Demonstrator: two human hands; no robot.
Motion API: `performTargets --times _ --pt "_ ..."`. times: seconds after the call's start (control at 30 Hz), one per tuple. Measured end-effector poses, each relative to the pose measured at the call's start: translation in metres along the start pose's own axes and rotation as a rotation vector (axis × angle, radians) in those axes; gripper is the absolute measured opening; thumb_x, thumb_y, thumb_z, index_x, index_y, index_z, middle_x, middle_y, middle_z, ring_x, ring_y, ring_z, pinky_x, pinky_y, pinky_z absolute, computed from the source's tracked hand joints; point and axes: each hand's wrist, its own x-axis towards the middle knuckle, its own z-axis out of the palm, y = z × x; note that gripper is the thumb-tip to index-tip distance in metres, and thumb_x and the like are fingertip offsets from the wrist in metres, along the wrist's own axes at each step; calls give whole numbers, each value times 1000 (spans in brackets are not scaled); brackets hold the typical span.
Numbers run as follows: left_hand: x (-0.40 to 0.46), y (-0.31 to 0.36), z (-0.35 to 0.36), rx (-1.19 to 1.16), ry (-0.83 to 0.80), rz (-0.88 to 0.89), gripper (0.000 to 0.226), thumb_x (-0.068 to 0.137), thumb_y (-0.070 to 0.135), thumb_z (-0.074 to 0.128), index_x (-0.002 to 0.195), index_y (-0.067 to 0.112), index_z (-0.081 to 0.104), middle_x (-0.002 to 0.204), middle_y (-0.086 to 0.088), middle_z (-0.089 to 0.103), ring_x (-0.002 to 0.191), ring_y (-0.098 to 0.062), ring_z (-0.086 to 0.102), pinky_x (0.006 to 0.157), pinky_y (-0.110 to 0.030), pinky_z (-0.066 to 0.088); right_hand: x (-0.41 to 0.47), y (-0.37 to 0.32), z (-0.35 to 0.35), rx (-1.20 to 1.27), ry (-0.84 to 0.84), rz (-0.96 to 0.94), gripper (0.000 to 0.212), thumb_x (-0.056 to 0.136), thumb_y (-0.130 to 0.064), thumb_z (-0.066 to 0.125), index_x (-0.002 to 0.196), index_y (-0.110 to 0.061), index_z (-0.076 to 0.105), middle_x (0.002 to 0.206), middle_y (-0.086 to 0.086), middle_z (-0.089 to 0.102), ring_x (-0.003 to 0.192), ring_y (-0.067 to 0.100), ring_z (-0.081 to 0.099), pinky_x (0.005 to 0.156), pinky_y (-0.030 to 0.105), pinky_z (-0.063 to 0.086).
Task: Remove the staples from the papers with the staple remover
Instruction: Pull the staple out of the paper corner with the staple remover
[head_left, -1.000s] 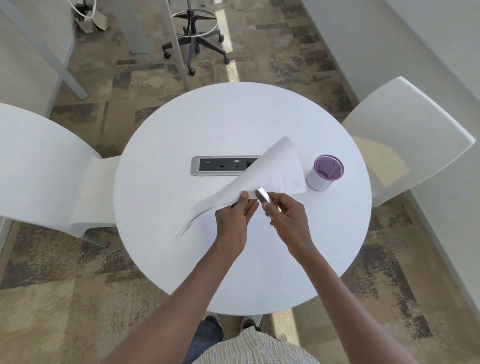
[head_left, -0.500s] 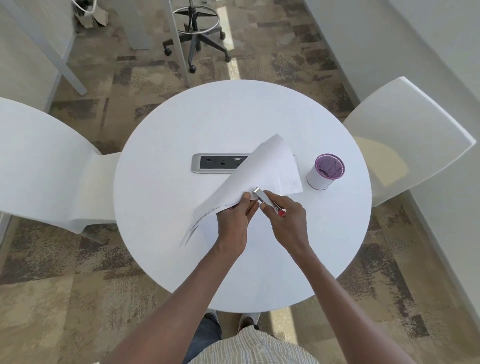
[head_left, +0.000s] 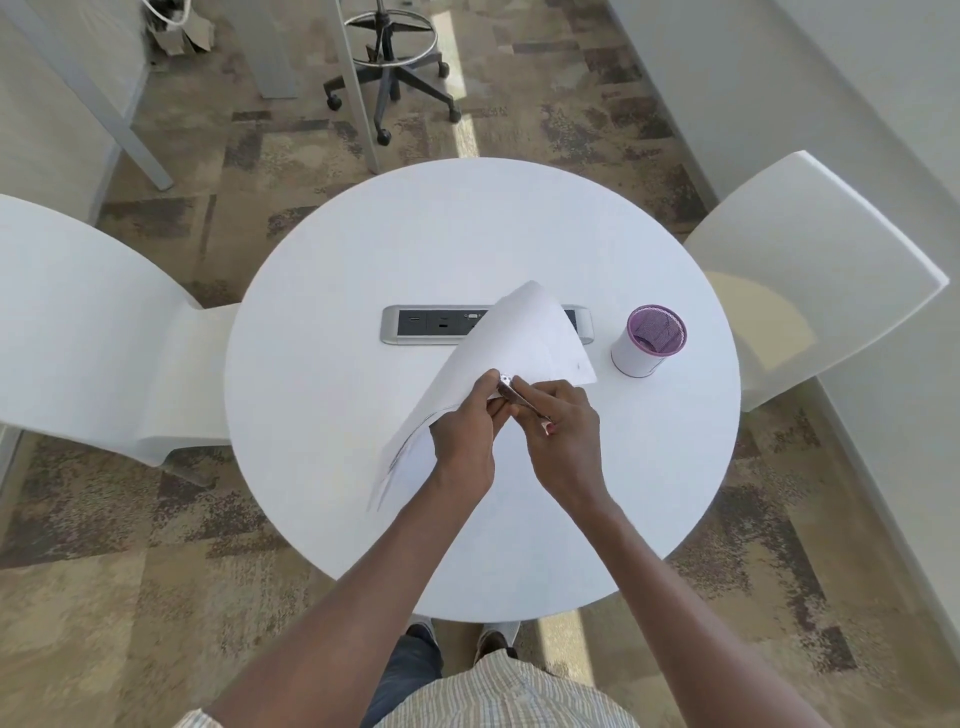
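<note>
bare forearms, striped beige shirt (short slvs), blue jeans, grey shoes.

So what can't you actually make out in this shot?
- The staple: head view, too small, covered by the left hand and the staple remover tip.
- Printing on the papers: too faint.
- Power strip right sockets: behind the curled papers.
- Mesh cup contents: dark, unclear.
</note>
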Motion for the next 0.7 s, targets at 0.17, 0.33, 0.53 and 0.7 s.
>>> performTargets --times 0.17,0.33,0.53,0.7 --pt "-1 -2 3 -21 43 0 13 84 7 75 90 -4 71 80 -11 76 73 -20 75 69 -26 61 -1 3 3 -142 74 -152 36 88 6 69 117 -14 75 93 10 68 89 30 54 76 45 50" --pt "1 -3 4 -19 49 0 16 85 4 73 95 -7 69 82 -13 73 73 -21 74 69 -27 61 0 10 3 -273 94 -273 37 87 9 67 116 -12 75 99 11 68 88 30 53 76 46 46" --pt "1 -6 6 -46 34 -26 20 86 5 73 102 -6 69 88 -15 73 76 -22 74 74 -29 61 -3 16 1 -460 128 -404 41 85 11 68 118 -13 73 109 7 69 98 27 55 76 34 34" --pt "0 -4 6 -97 -39 -32 31 89 7 71 117 -6 65 111 -19 74 95 -25 75 82 -32 61 -8 9 -1 -173 245 -134 33 97 -3 60 128 -11 66 115 5 65 100 23 60 85 32 47"
